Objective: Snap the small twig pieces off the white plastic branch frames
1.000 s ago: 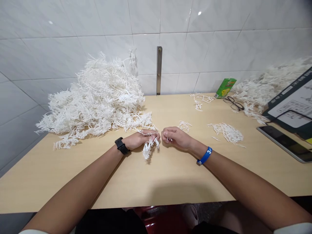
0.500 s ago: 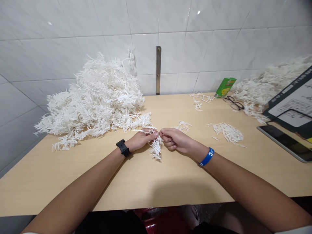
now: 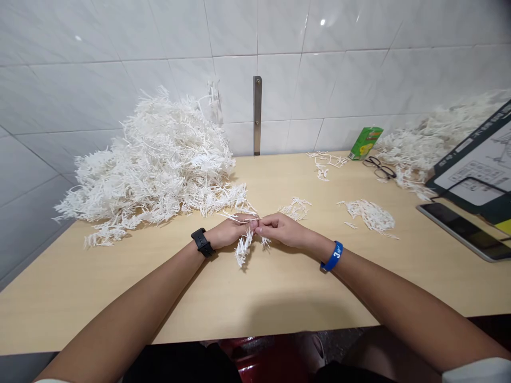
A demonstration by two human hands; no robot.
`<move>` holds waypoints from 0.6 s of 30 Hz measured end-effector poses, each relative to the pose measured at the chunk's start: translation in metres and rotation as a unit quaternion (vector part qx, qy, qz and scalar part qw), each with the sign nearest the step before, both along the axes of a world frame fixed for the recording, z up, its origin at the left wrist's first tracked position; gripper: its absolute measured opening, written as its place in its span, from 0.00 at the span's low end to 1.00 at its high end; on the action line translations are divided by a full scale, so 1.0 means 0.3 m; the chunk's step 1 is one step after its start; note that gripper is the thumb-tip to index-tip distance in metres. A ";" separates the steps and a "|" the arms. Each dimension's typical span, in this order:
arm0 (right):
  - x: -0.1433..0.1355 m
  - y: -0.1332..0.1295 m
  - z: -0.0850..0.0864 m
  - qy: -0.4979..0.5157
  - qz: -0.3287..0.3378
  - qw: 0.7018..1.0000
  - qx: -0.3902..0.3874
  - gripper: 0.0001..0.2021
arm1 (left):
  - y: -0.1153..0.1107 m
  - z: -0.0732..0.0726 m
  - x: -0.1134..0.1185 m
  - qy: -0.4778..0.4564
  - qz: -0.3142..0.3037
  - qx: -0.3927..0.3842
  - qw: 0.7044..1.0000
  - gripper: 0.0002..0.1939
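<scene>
My left hand (image 3: 232, 232) pinches a white branched plastic piece (image 3: 243, 247), whose frilly end hangs below the fingers over the table. Touching it from the right is my right hand (image 3: 282, 230), its thumb and forefinger closed on the same piece, with a few short tips poking out beneath them. The fingertips of both hands meet and partly hide the piece. A large heap of similar white pieces (image 3: 159, 159) rises to the left, its near edge close behind my left hand. Just behind my right hand lies a small loose pile (image 3: 295, 208).
Farther right on the table (image 3: 191, 298) lie another small white pile (image 3: 370, 215), a phone (image 3: 459, 229), glasses (image 3: 380, 168) and a green box (image 3: 366, 142). A second heap (image 3: 427, 135) stands behind a printed board (image 3: 479, 165). A metal strip (image 3: 257, 116) is fixed to the tiled wall.
My right hand has moved slightly left, and its fingers have uncurled a little to meet my left fingertips. The hanging frilly end has swung left, and small tips now show beneath my right fingers.
</scene>
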State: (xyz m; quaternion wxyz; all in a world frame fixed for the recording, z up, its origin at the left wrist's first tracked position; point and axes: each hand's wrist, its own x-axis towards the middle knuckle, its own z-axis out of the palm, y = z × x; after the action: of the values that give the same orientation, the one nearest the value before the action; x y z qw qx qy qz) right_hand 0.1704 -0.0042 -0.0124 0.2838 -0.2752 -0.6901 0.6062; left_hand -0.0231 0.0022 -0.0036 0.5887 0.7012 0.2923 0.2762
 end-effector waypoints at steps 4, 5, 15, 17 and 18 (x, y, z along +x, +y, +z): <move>0.008 0.010 -0.012 0.111 -0.038 0.988 -0.105 0.16 | -0.007 0.016 -0.011 -0.015 0.000 -0.055 0.998 0.24; 0.010 0.013 -0.010 0.125 -0.047 0.984 -0.120 0.16 | -0.009 0.018 -0.012 -0.018 0.008 -0.061 0.998 0.24; 0.012 0.031 0.019 0.103 -0.055 0.918 -0.379 0.07 | 0.007 -0.014 -0.004 -0.016 0.107 -0.008 0.994 0.21; 0.004 0.019 0.024 0.070 -0.060 0.936 -0.339 0.12 | 0.011 -0.015 -0.003 0.023 0.126 0.022 0.991 0.21; -0.002 0.012 0.025 0.050 -0.063 0.950 -0.302 0.15 | 0.011 -0.014 -0.001 0.041 0.129 0.032 0.990 0.21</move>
State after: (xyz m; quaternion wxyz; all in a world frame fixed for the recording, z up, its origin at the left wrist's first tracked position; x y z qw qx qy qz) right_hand 0.1698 -0.0007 -0.0048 0.2591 -0.3600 -0.4415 0.7800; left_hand -0.0235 0.0055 -0.0077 0.5130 0.6869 0.3950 0.3301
